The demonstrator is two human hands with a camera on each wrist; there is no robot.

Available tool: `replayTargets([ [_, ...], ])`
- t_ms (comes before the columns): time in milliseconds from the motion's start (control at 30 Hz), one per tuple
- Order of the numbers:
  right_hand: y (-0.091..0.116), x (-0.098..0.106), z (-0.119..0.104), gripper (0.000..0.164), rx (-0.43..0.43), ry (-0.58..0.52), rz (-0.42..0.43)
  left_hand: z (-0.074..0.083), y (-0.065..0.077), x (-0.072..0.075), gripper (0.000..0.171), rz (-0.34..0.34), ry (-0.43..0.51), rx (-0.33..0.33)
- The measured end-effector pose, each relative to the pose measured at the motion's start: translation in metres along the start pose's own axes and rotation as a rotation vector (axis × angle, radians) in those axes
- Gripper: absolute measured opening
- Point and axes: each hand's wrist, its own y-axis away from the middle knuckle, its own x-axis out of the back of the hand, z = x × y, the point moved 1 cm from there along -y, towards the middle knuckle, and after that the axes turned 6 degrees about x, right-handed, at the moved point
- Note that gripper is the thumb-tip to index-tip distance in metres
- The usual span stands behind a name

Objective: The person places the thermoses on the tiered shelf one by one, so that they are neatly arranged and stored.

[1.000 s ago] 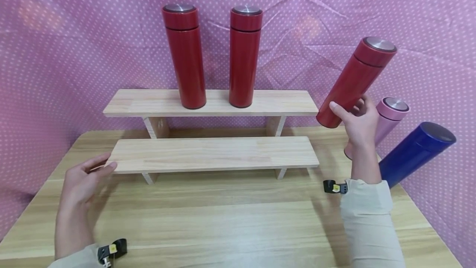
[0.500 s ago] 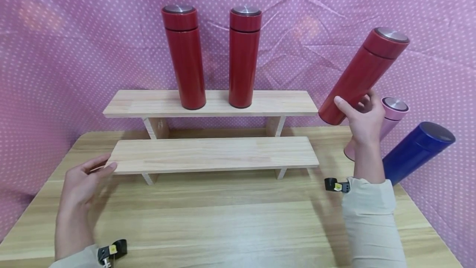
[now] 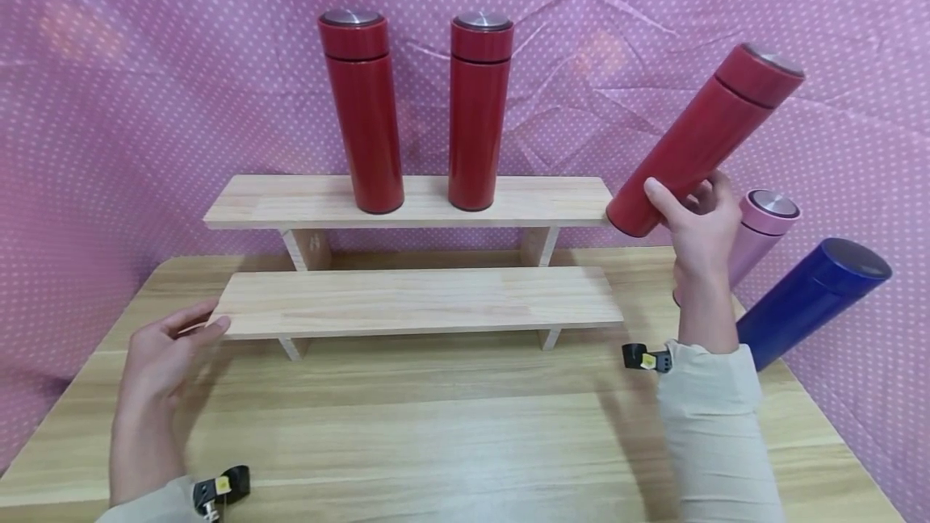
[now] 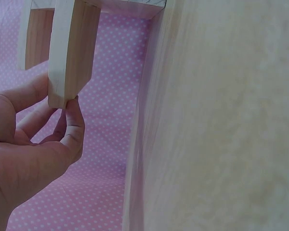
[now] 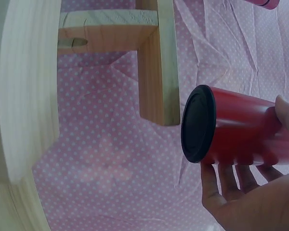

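My right hand [image 3: 701, 228] grips a red thermos bottle [image 3: 705, 135] low on its body, tilted with the steel-topped lid up and to the right. Its dark base is close to the right end of the upper wooden shelf [image 3: 552, 198]; whether they touch I cannot tell. In the right wrist view the thumb and several fingers wrap that bottle [image 5: 245, 127]. At the left, my left hand [image 3: 163, 353] pinches the end of the lower wooden shelf [image 3: 414, 301], thumb on one face and fingers on the other in the left wrist view [image 4: 58, 91].
Two red thermos bottles [image 3: 366, 119] [image 3: 479, 115] stand on the upper shelf. Behind my right forearm, a pink thermos [image 3: 766, 220] and a blue thermos [image 3: 814, 301] stand on the wooden table [image 3: 436, 434]. A pink dotted cloth [image 3: 218, 63] hangs behind.
My right hand has raised the red thermos and tilted it further; over the last half second it moved left, bringing the base to the upper shelf's end. The left hand stays put.
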Motion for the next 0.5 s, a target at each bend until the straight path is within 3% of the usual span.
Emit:
replayTargets([
  [233,0.002,-0.011,0.001,0.056,0.005,-0.045,-0.035,0.0,-0.001,-0.001,0.062,0.007,-0.074,0.002],
  [500,0.003,-0.022,0.005,0.055,-0.022,-0.063,-0.062,0.0,-0.001,-0.001,0.06,0.008,-0.038,0.015],
])
